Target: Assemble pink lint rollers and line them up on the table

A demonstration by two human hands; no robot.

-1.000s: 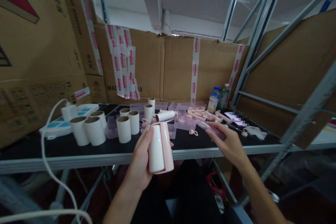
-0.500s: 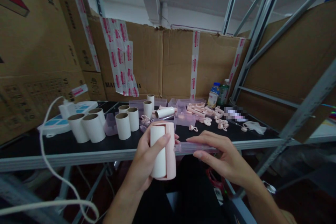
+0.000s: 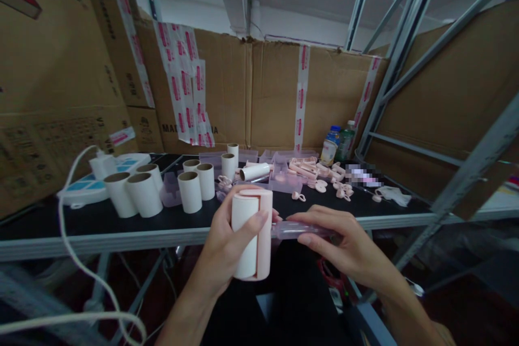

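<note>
In front of my lap, my left hand (image 3: 225, 248) is wrapped round a pink plastic holder (image 3: 265, 248) with a white roll (image 3: 244, 243) inside it. The left thumb presses across the roll onto the pink edge; the other fingers are mostly hidden behind. From the holder's right side sticks out a translucent purple plastic piece (image 3: 294, 231), like a handle. My right hand (image 3: 344, 240) has this piece between thumb and fingers at its far end. How the piece joins the holder is hidden behind the left fingertips.
Several white rolls (image 3: 190, 193) stand on the black shelf (image 3: 227, 216) at left. Pink plastic parts (image 3: 304, 167) and translucent purple pieces (image 3: 286, 178) lie at centre and right. Bottles (image 3: 330, 146) stand behind. A white cable (image 3: 65, 227) hangs at left.
The purple piece has turned a little and shows a different side. The pink holder has tilted slightly in my left hand. Both hands stay in nearly the same place.
</note>
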